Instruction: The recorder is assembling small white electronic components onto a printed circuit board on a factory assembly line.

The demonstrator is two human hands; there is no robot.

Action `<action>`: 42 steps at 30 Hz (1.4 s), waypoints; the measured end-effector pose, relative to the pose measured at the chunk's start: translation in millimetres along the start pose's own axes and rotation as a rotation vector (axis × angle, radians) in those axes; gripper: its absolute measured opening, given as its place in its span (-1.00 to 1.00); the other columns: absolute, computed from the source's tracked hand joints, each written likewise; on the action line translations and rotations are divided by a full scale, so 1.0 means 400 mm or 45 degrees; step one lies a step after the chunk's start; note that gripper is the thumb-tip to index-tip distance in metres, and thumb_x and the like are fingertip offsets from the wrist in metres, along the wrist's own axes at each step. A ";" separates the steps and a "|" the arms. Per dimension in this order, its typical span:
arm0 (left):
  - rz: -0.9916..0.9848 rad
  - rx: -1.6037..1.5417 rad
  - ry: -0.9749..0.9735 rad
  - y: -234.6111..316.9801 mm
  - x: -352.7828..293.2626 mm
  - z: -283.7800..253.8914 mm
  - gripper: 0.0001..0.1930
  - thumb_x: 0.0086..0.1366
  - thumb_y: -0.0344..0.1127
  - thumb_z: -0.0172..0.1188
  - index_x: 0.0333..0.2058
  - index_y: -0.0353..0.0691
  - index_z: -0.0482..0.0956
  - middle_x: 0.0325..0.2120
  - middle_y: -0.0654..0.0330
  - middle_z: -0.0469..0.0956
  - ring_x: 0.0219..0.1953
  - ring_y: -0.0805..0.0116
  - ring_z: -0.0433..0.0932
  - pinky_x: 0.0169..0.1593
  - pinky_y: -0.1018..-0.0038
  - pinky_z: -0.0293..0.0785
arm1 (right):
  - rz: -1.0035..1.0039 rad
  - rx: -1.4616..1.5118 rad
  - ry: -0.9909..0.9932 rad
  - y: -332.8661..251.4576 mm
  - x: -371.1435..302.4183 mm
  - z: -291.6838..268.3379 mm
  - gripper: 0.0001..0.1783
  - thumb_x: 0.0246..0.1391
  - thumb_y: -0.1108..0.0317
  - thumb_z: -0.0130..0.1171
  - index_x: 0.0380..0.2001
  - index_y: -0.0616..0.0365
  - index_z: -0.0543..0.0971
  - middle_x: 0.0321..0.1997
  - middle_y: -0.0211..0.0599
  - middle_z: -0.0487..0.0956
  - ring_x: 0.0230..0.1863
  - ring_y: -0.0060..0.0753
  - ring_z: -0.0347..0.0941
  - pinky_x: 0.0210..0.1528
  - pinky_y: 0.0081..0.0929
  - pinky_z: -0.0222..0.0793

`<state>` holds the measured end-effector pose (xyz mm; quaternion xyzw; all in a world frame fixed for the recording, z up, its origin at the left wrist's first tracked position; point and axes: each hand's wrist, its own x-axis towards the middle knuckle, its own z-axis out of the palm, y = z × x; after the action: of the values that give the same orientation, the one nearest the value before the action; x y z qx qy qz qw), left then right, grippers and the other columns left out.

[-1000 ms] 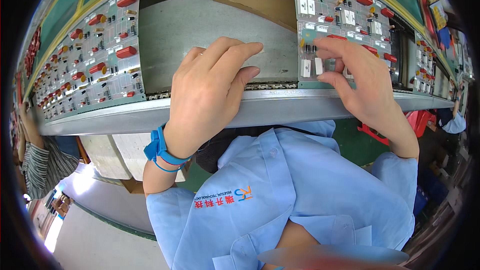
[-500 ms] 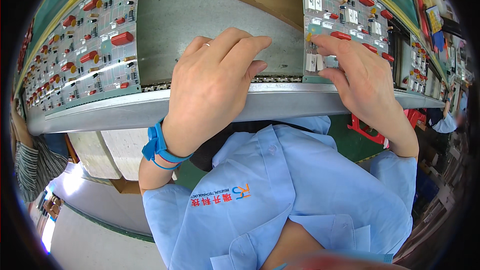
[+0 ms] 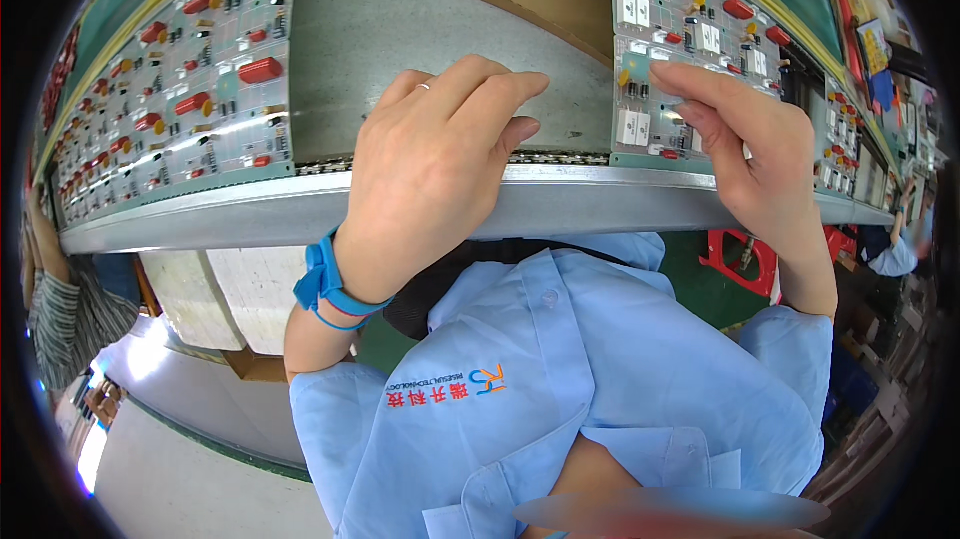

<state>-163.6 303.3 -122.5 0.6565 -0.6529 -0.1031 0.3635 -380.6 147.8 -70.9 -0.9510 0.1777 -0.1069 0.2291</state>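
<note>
My left hand (image 3: 432,154) hovers palm down over the near rail, its fingers loosely bent and the thumb apart, with nothing visible in it. My right hand (image 3: 762,134) is over the circuit board (image 3: 628,151) on the right. Its index finger and thumb point left with a gap between them; the other fingers are curled and partly hidden. Near these fingertips stand white block parts (image 3: 633,126), an orange disc part (image 3: 624,78) and small black cylinders. The hand covers part of the board. Whether the index fingertip touches it, I cannot tell.
More circuit boards (image 3: 226,104) with red and orange parts fill the line at left. A metal rail (image 3: 420,214) runs along the near side. Cardboard (image 3: 530,1) lies beyond the gap between boards. A red stool (image 3: 745,264) stands below right; another person's striped sleeve (image 3: 80,314) shows at left.
My right hand has shifted right across the board, uncovering the white blocks, and its index finger and thumb are closer together. My left hand keeps nearly the same pose. The view has shifted slightly.
</note>
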 end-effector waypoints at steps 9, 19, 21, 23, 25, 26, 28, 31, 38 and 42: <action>0.015 0.301 0.455 -0.038 -0.112 -0.104 -0.74 0.10 -0.49 0.34 -0.20 -0.12 0.66 -0.31 0.25 0.63 -0.30 0.26 0.57 -0.16 0.38 0.40 | -0.197 -0.336 -0.409 -0.064 0.057 0.039 -0.51 -0.16 0.62 0.10 -0.06 0.13 0.58 -0.25 -0.19 0.66 -0.35 -0.10 0.60 -0.38 -0.22 0.47; -0.715 1.284 0.574 -0.351 -0.324 -0.380 -0.54 0.41 -0.15 0.18 0.15 -0.32 0.48 -0.12 0.18 0.68 0.03 0.18 0.56 0.30 0.05 0.08 | -0.058 -0.237 -0.356 -0.002 0.054 0.058 -0.64 -0.04 0.61 0.13 -0.11 0.13 0.57 -0.36 -0.14 0.65 -0.39 -0.01 0.58 -0.39 -0.13 0.43; -0.800 1.293 0.432 -0.414 -0.326 -0.393 -0.51 0.44 -0.10 0.12 0.17 -0.35 0.45 -0.12 0.16 0.69 0.08 0.16 0.55 0.34 -0.05 0.00 | 0.046 -0.221 -0.316 0.007 0.043 0.059 -0.74 0.04 0.56 0.16 -0.16 0.14 0.58 -0.40 -0.10 0.64 -0.40 0.03 0.58 -0.38 -0.10 0.43; -0.794 1.277 0.402 -0.447 -0.333 -0.394 -0.49 0.46 -0.06 0.06 0.17 -0.38 0.44 -0.17 0.16 0.70 0.09 0.17 0.55 0.35 -0.12 -0.06 | 0.155 -0.220 -0.337 0.007 0.040 0.061 -0.80 0.11 0.52 0.16 -0.17 0.19 0.61 -0.41 -0.06 0.66 -0.34 0.02 0.62 -0.31 -0.16 0.48; -0.768 1.303 0.336 -0.459 -0.334 -0.398 -0.49 0.47 -0.06 0.05 0.17 -0.38 0.45 -0.23 0.18 0.71 0.08 0.19 0.55 0.36 -0.11 -0.07 | 0.261 -0.316 -0.367 0.026 0.025 0.066 -0.80 0.11 0.52 0.16 -0.17 0.19 0.61 -0.39 -0.04 0.66 -0.34 0.04 0.62 -0.29 -0.14 0.48; -0.760 1.310 0.329 -0.462 -0.329 -0.399 -0.51 0.46 -0.07 0.05 0.15 -0.37 0.46 -0.27 0.18 0.71 0.04 0.19 0.58 0.36 -0.12 -0.07 | 0.309 -0.311 -0.356 0.032 0.022 0.071 -0.79 0.13 0.51 0.13 -0.15 0.18 0.60 -0.40 -0.02 0.65 -0.34 0.07 0.61 -0.27 -0.10 0.47; -0.760 1.303 0.309 -0.457 -0.324 -0.398 -0.52 0.46 -0.08 0.06 0.14 -0.37 0.46 -0.28 0.17 0.71 0.01 0.19 0.59 0.36 -0.13 -0.06 | 0.341 -0.345 -0.349 0.046 0.016 0.079 -0.79 0.14 0.50 0.12 -0.14 0.18 0.59 -0.40 -0.01 0.65 -0.33 0.07 0.60 -0.26 -0.08 0.46; -0.778 1.306 0.259 -0.425 -0.316 -0.381 -0.54 0.43 -0.11 0.08 0.12 -0.37 0.47 -0.27 0.06 0.67 -0.06 0.18 0.62 0.35 -0.14 0.00 | 0.359 -0.432 -0.371 0.071 0.006 0.078 -0.78 0.19 0.49 0.08 -0.11 0.17 0.58 -0.38 0.01 0.64 -0.28 0.09 0.59 -0.24 -0.04 0.43; -0.515 0.998 0.181 -0.271 -0.214 -0.256 -0.55 0.30 -0.11 0.19 -0.07 -0.45 0.51 -0.25 0.01 0.61 -0.16 0.10 0.61 0.37 -0.11 -0.02 | 0.532 -0.590 -0.438 0.192 -0.080 0.054 -0.74 0.29 0.43 0.02 0.00 0.09 0.56 -0.25 0.09 0.63 -0.19 0.18 0.57 -0.18 -0.04 0.45; -0.353 0.893 0.113 -0.206 -0.183 -0.160 -0.45 0.25 -0.05 0.24 -0.01 -0.47 0.48 -0.22 -0.05 0.60 -0.08 0.09 0.59 0.40 -0.12 -0.02 | 0.492 -0.779 -0.345 0.197 -0.080 0.060 -0.72 0.26 0.12 0.03 -0.07 -0.22 0.65 -0.33 -0.06 0.68 -0.33 0.14 0.61 -0.27 0.01 0.50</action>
<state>-69.5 383.9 -152.0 0.8269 -0.5372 0.1070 0.1270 -425.8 104.2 -133.1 -0.9299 0.3456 0.1227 -0.0278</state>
